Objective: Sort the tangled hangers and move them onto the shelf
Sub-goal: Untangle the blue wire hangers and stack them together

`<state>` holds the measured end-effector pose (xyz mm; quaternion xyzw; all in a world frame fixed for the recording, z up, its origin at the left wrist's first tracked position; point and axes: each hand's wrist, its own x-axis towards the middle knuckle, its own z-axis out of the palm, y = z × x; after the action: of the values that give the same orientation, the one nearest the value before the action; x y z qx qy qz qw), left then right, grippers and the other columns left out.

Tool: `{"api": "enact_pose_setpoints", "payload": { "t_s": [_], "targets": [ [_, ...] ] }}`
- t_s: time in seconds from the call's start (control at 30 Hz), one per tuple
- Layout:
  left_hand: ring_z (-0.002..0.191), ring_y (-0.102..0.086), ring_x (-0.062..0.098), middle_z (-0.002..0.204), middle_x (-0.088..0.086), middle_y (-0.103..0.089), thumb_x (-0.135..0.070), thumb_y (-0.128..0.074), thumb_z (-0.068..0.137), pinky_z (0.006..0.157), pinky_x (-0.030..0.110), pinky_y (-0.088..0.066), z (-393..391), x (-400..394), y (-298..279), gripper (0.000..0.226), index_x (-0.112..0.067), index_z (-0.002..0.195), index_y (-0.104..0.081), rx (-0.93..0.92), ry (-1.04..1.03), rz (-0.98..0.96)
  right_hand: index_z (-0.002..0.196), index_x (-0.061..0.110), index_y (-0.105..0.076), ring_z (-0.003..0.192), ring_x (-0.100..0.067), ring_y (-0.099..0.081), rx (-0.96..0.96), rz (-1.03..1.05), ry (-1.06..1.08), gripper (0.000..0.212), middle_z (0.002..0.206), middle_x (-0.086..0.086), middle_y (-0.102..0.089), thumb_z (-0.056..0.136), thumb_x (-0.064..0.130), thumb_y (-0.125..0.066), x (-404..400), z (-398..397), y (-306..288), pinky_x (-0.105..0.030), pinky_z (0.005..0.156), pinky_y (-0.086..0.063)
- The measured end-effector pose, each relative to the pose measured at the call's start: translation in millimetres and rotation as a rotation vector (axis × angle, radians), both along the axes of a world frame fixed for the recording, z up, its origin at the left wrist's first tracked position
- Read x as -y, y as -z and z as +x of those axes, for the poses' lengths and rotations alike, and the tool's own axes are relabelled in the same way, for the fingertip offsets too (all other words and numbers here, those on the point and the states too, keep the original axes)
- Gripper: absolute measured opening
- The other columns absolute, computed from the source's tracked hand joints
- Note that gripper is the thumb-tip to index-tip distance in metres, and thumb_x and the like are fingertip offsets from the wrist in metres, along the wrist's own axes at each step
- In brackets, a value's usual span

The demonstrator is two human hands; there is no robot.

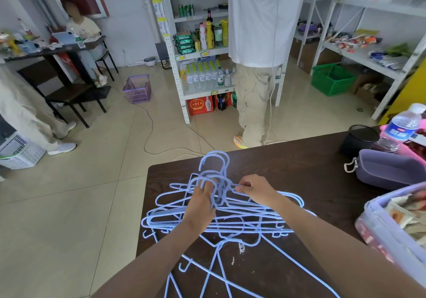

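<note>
A tangled pile of several light-blue wire hangers [242, 221] lies on the dark wooden table [306, 173]. Their hooks bunch together at the far side of the pile [215, 161]. My left hand [200, 205] is closed around the bundled hook necks in the middle of the pile. My right hand [255, 190] pinches one hanger's wire just right of the hooks. More hangers [214, 272] lie apart at the near edge, partly under my forearms. A white metal shelf [184, 50] with bottles stands across the floor.
A person in a white shirt [258, 32] stands between the table and the shelf. On the table's right are a purple pouch [389, 170], a black cup [359, 140], a water bottle [401, 127] and a plastic box [391, 230]. Cables [159, 136] and baskets lie on the floor.
</note>
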<state>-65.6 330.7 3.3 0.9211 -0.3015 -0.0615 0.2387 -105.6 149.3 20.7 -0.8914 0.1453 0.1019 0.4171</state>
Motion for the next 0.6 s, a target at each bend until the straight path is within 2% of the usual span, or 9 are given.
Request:
{"api": "enact_pose_setpoints", "payload": {
  "t_s": [0.1,0.17,0.2,0.3,0.37,0.43,0.5,0.53,0.6],
  "targets": [
    [0.113,-0.053,0.027,0.125,0.011,-0.054,0.000,-0.053,0.088,0.098,0.035,-0.048,-3,-4,-3,0.042,-0.007,0.130,-0.049,0.085,0.066,-0.011,0.099,0.001,-0.068,0.079,-0.019,-0.054,-0.004,0.002,0.026,0.029,0.081,-0.007,-0.057,0.092,0.026,-0.055,0,1,2,-0.021,0.057,-0.035],
    [0.090,-0.067,0.028,0.099,0.012,-0.068,-0.006,-0.062,0.079,0.080,0.038,-0.057,1,-8,1,0.029,-0.006,0.108,-0.066,0.150,0.072,0.036,0.098,0.002,-0.067,0.081,-0.020,-0.055,-0.007,0.008,0.035,0.029,0.080,-0.006,-0.058,0.092,0.027,-0.055,-1,2,3,-0.023,0.059,-0.037],
    [0.086,-0.068,0.027,0.095,0.011,-0.070,-0.010,-0.064,0.078,0.076,0.039,-0.058,2,-10,0,0.027,-0.007,0.104,-0.068,0.166,0.079,0.064,0.096,0.004,-0.067,0.083,-0.021,-0.056,-0.008,0.005,0.042,0.028,0.081,-0.007,-0.059,0.092,0.029,-0.054,-1,2,3,-0.026,0.063,-0.040],
    [0.105,-0.060,0.024,0.114,0.005,-0.065,-0.023,-0.062,0.084,0.092,0.039,-0.052,0,-16,-5,0.039,-0.014,0.122,-0.059,0.044,0.032,0.085,0.094,0.013,-0.062,0.095,-0.027,-0.062,-0.035,-0.066,0.060,0.025,0.091,-0.009,-0.065,0.092,0.036,-0.051,-3,4,5,-0.039,0.086,-0.047],
    [0.109,-0.058,0.023,0.117,0.004,-0.063,-0.025,-0.064,0.082,0.091,0.041,-0.053,-2,-16,-4,0.044,-0.018,0.125,-0.055,-0.066,-0.028,0.055,0.108,0.015,-0.058,0.101,-0.027,-0.062,-0.044,-0.186,0.047,0.031,0.097,-0.004,-0.065,0.095,0.039,-0.043,-8,3,7,-0.040,0.092,-0.042],
    [0.098,-0.062,0.023,0.102,0.004,-0.064,-0.017,-0.064,0.078,0.078,0.037,-0.057,-7,-9,-6,0.035,-0.014,0.112,-0.057,-0.131,-0.067,0.006,0.121,0.016,-0.052,0.110,-0.028,-0.059,-0.009,-0.342,0.019,0.037,0.113,-0.005,-0.065,0.097,0.038,-0.036,-19,3,8,-0.041,0.096,-0.037],
    [0.070,-0.059,0.017,0.072,-0.002,-0.054,-0.006,-0.058,0.076,0.062,0.024,-0.048,-19,3,-10,0.015,-0.010,0.090,-0.053,-0.180,-0.039,0.008,0.125,0.016,-0.049,0.116,-0.029,-0.054,0.021,-0.474,-0.004,0.038,0.123,-0.007,-0.060,0.098,0.037,-0.032,-29,4,11,-0.042,0.098,-0.035],
    [0.060,-0.052,0.011,0.067,-0.003,-0.049,-0.003,-0.057,0.074,0.059,0.021,-0.042,-26,9,-13,0.018,-0.010,0.090,-0.053,-0.197,-0.017,-0.022,0.126,0.017,-0.047,0.117,-0.029,-0.052,0.043,-0.490,-0.006,0.038,0.125,-0.007,-0.058,0.098,0.036,-0.029,-34,4,14,-0.042,0.099,-0.033],
    [0.061,-0.052,0.012,0.077,0.007,-0.057,0.000,-0.058,0.074,0.061,0.024,-0.047,-33,16,-12,0.030,-0.003,0.103,-0.056,-0.225,-0.012,-0.093,0.124,0.019,-0.049,0.114,-0.026,-0.054,0.179,-0.357,0.051,0.042,0.119,-0.005,-0.060,0.097,0.039,-0.023,-40,1,17,-0.042,0.100,-0.032]
  ]
}}
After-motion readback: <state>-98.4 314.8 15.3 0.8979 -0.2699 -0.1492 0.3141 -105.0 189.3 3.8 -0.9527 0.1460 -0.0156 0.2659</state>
